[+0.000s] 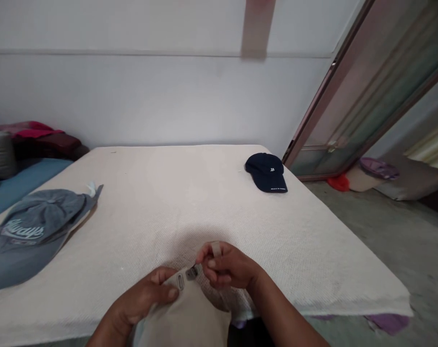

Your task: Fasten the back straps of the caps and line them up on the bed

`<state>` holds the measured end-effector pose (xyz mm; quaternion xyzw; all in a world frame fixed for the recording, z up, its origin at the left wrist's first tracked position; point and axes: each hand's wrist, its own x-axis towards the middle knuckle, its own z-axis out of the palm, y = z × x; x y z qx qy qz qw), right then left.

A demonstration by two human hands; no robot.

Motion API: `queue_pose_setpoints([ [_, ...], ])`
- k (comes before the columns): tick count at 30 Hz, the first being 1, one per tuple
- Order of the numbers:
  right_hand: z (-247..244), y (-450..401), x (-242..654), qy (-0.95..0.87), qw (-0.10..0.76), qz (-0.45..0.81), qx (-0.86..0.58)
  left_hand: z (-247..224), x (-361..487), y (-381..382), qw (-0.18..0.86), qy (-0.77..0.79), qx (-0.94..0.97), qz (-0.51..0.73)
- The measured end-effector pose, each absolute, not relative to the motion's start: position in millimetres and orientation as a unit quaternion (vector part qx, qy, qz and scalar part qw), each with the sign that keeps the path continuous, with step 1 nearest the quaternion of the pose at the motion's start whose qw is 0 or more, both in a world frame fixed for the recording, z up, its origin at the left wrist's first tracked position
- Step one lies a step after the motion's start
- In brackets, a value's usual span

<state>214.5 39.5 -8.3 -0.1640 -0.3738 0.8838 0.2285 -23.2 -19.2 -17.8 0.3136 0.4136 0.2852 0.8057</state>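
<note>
Low in the middle of the view I hold a beige cap (184, 318) above the table's front edge. My left hand (146, 295) is closed on its rim, thumb on the near face, beside an oblong eyelet (180, 282). Just right of the eyelet sits a small metal buckle (192, 273) on the rim. My right hand (229, 266) pinches the cap's narrow beige strap (216, 249), whose end sticks up between thumb and fingers. Right fingertips are close to the buckle; whether they touch it I cannot tell.
A grey cap (48, 212) with white lettering lies at the left of the cloth-covered table (175, 188). A navy cap (266, 171) rests at the back right. Bags and cloths (41, 140) are heaped beyond the left edge. A glazed door (352, 86) stands at the right.
</note>
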Motion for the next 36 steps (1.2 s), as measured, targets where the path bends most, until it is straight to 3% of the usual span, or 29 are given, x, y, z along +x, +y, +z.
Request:
queue_pose_setpoints([
  [10, -25.9, 42.6, 188.9, -0.317, 0.370, 0.783, -0.386, -11.2, -0.8, -5.8, 0.773, 0.441, 0.297, 0.345],
  [17, -31.8, 37.3, 185.2, -0.366, 0.327, 0.778, -0.393, -10.0, 8.5, 2.4, 0.757, 0.431, 0.306, 0.383],
  [27, -18.4, 43.1, 201.4, -0.343, 0.382, 0.780, -0.358, -6.6, 13.1, 6.1, 0.759, 0.444, 0.272, 0.391],
  [36, -14.7, 44.2, 207.1, -0.395, 0.332, 0.788, -0.335, -4.2, 11.0, 4.3, 0.743, 0.473, 0.301, 0.366],
])
